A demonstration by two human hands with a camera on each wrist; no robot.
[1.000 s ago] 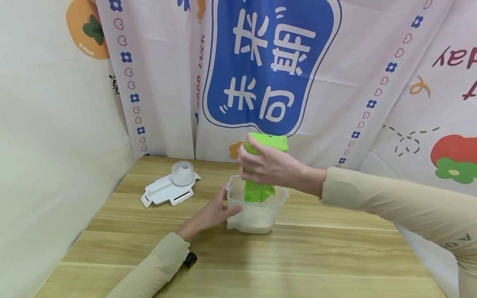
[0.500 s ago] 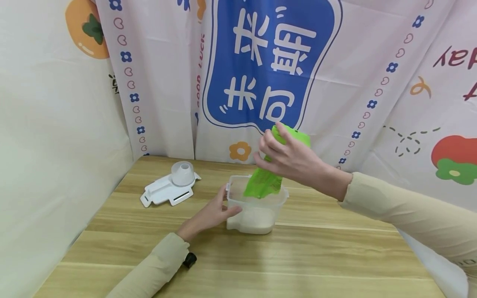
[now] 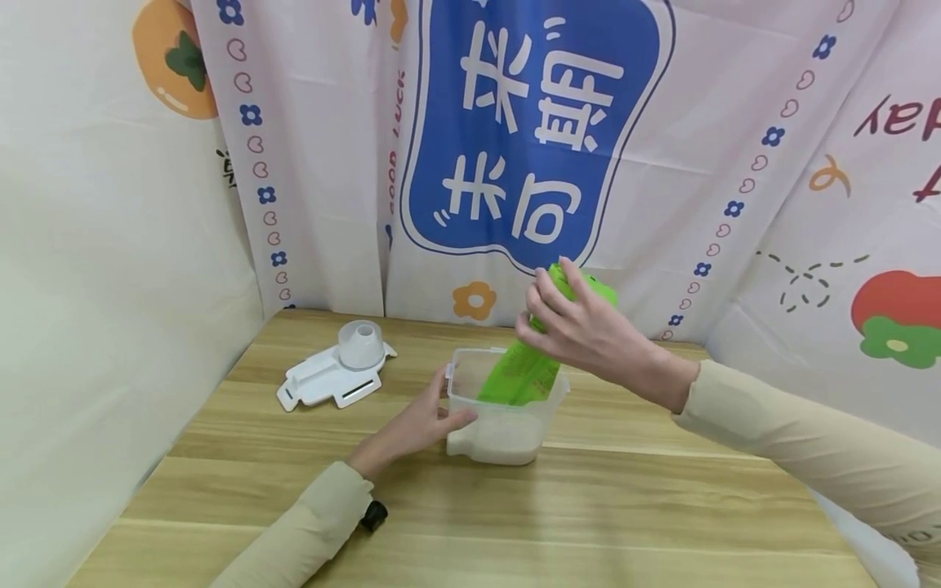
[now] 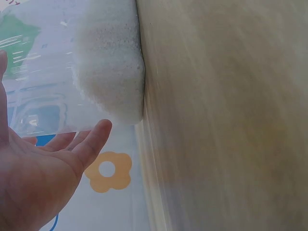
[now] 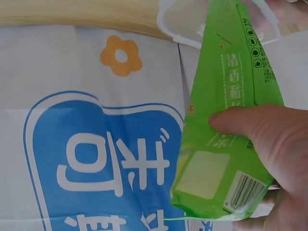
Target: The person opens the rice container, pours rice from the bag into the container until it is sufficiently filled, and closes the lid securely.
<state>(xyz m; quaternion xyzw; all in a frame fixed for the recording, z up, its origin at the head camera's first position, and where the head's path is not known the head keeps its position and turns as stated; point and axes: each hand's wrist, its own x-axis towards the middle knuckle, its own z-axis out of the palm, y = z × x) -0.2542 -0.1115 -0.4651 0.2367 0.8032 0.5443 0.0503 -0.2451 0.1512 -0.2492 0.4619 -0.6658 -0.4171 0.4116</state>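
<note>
My right hand [image 3: 577,322] grips a bright green rice bag [image 5: 216,91], thumb on its printed side. The bag hangs tilted, bottom end up, and its lower end reaches inside the rim of a clear plastic container [image 3: 547,412]. White rice [image 4: 108,62] lies in the bottom of that container, which stands on the table. My left hand [image 3: 419,425] holds the container's left side, thumb on the front and fingers round the far side. In the left wrist view its fingers [image 4: 91,144] spread along the wall. The bag's mouth is hard to make out.
A white plastic lid [image 3: 327,376] with a translucent cup [image 3: 362,345] on it lies at the table's back left. The wooden table [image 3: 588,506] ends at a printed curtain [image 3: 331,204] behind. A small black object [image 3: 374,516] shows beside the left sleeve.
The right hand has moved right, up and then slightly down, tilting the formerly upright bag. The bag's lower end now sits lower in the container. My left hand and the container stay put.
</note>
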